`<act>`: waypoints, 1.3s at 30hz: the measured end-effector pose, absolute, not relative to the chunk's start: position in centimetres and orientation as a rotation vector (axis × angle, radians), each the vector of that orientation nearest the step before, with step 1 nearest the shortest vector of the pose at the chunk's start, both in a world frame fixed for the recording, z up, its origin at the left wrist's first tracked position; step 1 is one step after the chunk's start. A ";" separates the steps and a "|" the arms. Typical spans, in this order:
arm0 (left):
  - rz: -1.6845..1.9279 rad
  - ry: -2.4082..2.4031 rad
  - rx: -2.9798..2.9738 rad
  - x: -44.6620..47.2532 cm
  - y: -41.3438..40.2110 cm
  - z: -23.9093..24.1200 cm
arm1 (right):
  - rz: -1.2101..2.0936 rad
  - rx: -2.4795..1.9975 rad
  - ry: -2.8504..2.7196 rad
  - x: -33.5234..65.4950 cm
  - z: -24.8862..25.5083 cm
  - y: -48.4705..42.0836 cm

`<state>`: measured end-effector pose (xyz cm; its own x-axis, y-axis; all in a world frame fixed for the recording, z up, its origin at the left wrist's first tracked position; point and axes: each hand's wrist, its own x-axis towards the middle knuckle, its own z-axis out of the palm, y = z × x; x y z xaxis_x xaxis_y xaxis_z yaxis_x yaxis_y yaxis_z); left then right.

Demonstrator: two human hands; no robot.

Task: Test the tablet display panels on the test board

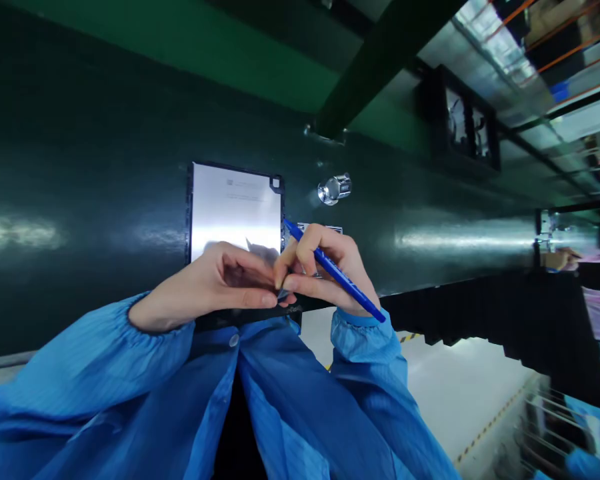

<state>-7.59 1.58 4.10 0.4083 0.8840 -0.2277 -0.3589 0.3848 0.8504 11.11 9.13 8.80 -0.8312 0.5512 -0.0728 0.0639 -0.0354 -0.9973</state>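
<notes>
The left hand (pixel 205 287) and right hand (pixel 327 273) were brought together, their fingers (pixel 255 299) curled and meeting at the tips; the left wrist (pixel 145 315) and right wrist (pixel 355 308) sat well behind the fingers.

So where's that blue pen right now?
In the head view, the blue pen is gripped in the person's right hand, right beside their left hand, and slants up toward the lower right corner of the white panel.
</notes>
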 end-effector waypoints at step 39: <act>0.817 1.919 2.130 -1.1 3.2 -0.6 | 0.929 -1.085 -2.196 17.0 -1.8 11.1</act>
<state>-1.08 3.19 -0.57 0.0275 0.9579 0.2859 0.8701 -0.1637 0.4649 16.96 11.11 -1.79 -0.5467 0.8249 0.1438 0.4710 0.4450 -0.7616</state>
